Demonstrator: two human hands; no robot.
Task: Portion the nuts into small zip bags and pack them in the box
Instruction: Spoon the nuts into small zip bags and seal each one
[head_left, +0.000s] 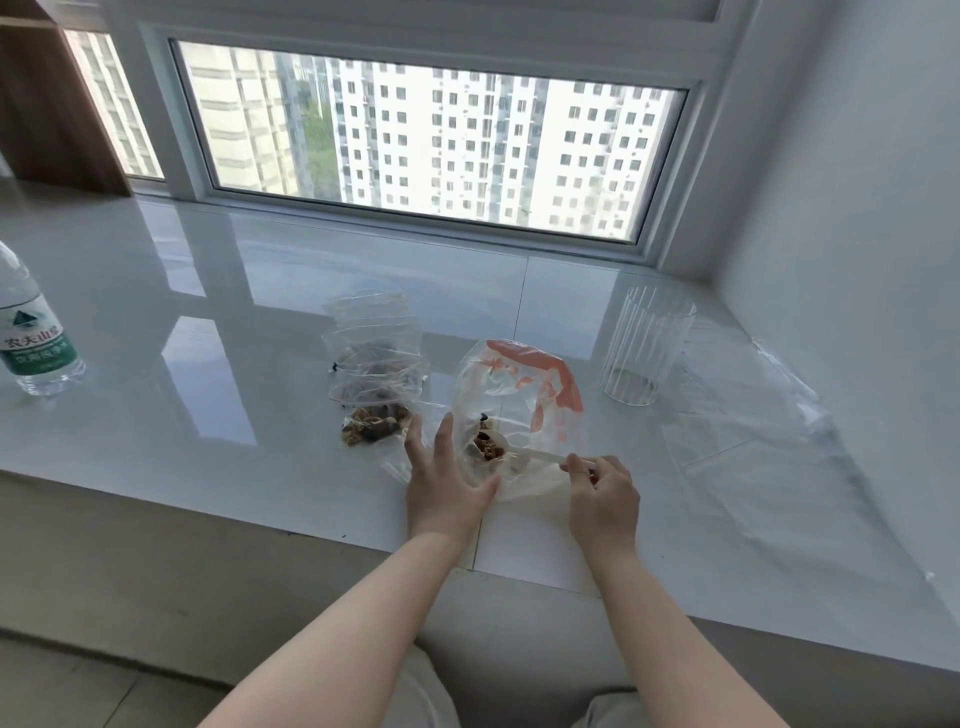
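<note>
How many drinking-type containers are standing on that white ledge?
2. A water bottle with a green label stands at the far left, partly cut off by the frame edge; a clear ribbed glass stands at the right, beyond the right hand.

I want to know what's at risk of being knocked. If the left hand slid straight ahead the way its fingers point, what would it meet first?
Most likely the small zip bag of nuts lying just beyond the left hand; its fingertips already sit close to that bag's near edge. The stack of filled bags comes behind it. Depth is hard to judge.
</note>
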